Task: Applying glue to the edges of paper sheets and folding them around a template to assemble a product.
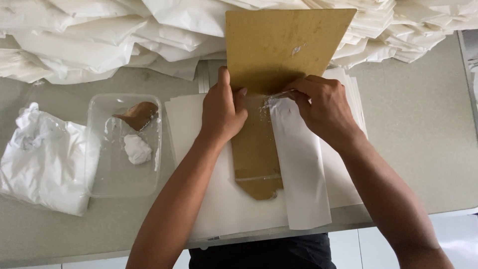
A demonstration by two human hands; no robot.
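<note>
A brown board template (284, 45), wide at the far end and narrow toward me, lies on a stack of white paper sheets (199, 124). My left hand (221, 112) presses flat on the board's narrow part. My right hand (321, 107) pinches the top edge of a folded white paper flap (298, 169) that wraps over the board's right side. White paste smears show on the board near my fingertips.
A clear plastic tub (99, 179) at the left holds a lump of white paste (136, 149) and a small brown scraper (137, 114). A crumpled white bag (42, 159) lies beside it. Piles of white paper (99, 40) fill the table's far side.
</note>
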